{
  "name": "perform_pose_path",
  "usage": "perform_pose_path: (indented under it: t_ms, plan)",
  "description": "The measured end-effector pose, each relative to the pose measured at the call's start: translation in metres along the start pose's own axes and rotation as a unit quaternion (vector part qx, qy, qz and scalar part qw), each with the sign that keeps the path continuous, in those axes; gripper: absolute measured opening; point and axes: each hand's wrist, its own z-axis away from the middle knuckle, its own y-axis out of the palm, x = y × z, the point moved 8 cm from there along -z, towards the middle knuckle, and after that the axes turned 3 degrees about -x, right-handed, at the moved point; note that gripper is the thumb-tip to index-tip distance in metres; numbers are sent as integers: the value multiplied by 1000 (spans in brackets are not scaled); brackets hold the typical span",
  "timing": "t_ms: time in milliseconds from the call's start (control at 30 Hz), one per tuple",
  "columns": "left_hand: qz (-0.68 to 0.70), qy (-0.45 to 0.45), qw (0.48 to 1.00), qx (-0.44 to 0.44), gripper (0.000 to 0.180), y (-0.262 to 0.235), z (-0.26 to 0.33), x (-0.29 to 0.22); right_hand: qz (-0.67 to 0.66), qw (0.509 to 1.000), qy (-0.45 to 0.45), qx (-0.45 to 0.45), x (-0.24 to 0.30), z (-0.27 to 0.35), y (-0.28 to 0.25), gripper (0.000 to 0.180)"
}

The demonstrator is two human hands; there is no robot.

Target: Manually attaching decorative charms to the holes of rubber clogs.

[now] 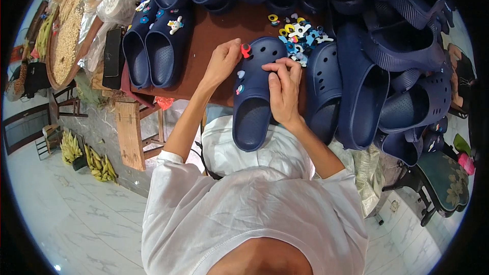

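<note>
A dark blue clog (253,84) lies in front of me, its toe pointing away and its heel over the table's near edge. My left hand (224,63) is closed at the toe's left side, its fingertips pinching a small red shoe charm (246,50) against the upper. Below it, a pale heart charm (241,74) and a round colourful charm (240,89) sit on the clog's left side. My right hand (285,84) grips the clog from the right, fingers bent over its upper. Several holes in the toe show bare.
Loose charms (300,33) lie in a pile beyond the clog. A decorated pair of clogs (162,53) stands at the left, beside a black phone (113,53). Another clog (324,81) lies close on the right, near stacked clogs (402,46). Brown cloth (204,30) covers the table.
</note>
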Motion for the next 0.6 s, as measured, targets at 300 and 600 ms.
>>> perform_pose_path:
  t_ms: [300, 600]
  plan:
    - [-266, 273, 924, -44, 22, 44, -33, -115, 45, 988, -36, 141, 19, 14, -8, 53]
    - [-254, 357, 899, -11, 23, 91, -24, -123, 57, 988, -31, 140, 14, 16, -5, 55]
